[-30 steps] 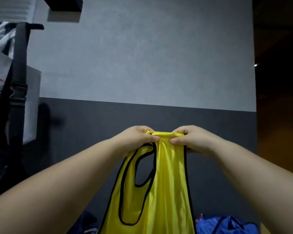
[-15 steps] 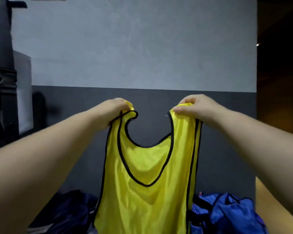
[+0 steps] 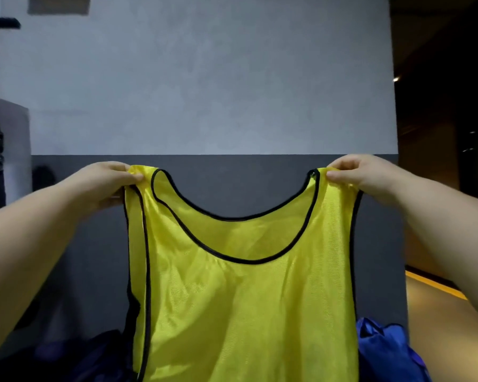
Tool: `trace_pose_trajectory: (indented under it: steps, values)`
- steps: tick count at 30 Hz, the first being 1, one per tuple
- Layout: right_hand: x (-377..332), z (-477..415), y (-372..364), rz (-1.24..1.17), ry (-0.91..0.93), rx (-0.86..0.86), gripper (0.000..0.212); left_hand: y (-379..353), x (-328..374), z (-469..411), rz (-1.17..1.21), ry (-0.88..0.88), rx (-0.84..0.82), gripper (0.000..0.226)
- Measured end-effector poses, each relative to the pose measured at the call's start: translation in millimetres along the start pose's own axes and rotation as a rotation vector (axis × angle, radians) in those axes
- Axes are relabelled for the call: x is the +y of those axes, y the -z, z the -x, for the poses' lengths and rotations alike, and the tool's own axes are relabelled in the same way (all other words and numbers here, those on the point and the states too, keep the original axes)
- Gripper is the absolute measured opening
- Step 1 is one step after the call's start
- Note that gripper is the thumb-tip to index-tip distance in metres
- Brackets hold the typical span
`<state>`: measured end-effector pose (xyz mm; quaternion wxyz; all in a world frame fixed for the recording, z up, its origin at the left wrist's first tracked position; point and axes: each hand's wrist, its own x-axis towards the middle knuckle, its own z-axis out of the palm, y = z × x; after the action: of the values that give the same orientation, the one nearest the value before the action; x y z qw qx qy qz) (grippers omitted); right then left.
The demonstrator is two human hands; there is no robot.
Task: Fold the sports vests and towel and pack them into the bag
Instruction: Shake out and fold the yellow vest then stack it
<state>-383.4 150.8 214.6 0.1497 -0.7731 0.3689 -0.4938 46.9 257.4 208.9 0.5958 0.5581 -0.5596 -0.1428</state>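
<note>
Held the yellow vest (image 3: 246,312) up flat, pinching one shoulder strap in left hand (image 3: 105,183), the other in right hand (image 3: 353,175).

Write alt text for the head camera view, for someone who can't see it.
A left hand and a right hand each pinch a shoulder strap of a yellow sports vest with black trim, holding it up spread wide. Behind it is a grey two-tone wall; blue fabric lies bunched at the lower right.

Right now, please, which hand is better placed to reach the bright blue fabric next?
Right, probably: the bright blue fabric lies low on that side, below the right hand; the left hand is across the yellow vest. Both pinch its straps.
</note>
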Motion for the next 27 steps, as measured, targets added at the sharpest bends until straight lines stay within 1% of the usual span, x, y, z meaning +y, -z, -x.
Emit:
trace_pose_trajectory:
  steps: [3, 6, 8, 10, 13, 15, 16, 17, 20, 21, 22, 24, 27]
  values:
    - [2, -4, -3, 0.088, 0.009, -0.013, 0.009, -6, 1, 0, -0.031, 0.054, 0.042, 0.010]
    - [0, -5, -7, 0.242, 0.007, -0.016, 0.005, -13, -2, -4, -0.037, 0.129, 0.089, 0.010]
    - [-4, -3, -8, 0.277, 0.017, -0.020, 0.007, -15, -6, -5, -0.049, 0.162, 0.109, 0.009]
    - [-9, 0, -7, 0.273, 0.031, -0.019, 0.010, -13, -10, -7, -0.086, 0.158, 0.078, 0.010]
    - [-14, 5, -4, 0.258, 0.028, -0.021, 0.012, -9, -15, -8, -0.173, 0.143, -0.013, 0.021]
    - [-16, 6, -1, 0.223, 0.013, -0.019, 0.013, -6, -19, -9, -0.228, 0.150, -0.037, 0.020]
    - [-17, 7, 1, 0.203, 0.003, -0.021, 0.014, -6, -20, -10, -0.290, 0.134, -0.043, 0.019]
    - [-18, 8, 3, 0.184, -0.008, -0.025, 0.015, -6, -22, -10, -0.404, 0.094, -0.045, 0.017]
    - [-18, 10, 7, 0.127, -0.030, -0.048, 0.020, -8, -24, -8, -0.866, -0.106, 0.005, 0.015]
    - [-18, 11, 7, 0.113, -0.036, -0.053, 0.020, -9, -25, -6, -0.962, -0.178, 0.035, 0.013]
    - [-17, 12, 8, 0.103, -0.038, -0.056, 0.019, -11, -27, -4, -0.996, -0.242, 0.055, 0.011]
    - [-14, 13, 8, 0.100, -0.027, -0.060, 0.017, -15, -30, -1, -0.954, -0.323, 0.063, 0.012]
    - [-10, 12, 9, 0.099, -0.009, -0.041, 0.015, -22, -37, -1, -0.881, -0.298, 0.038, 0.016]
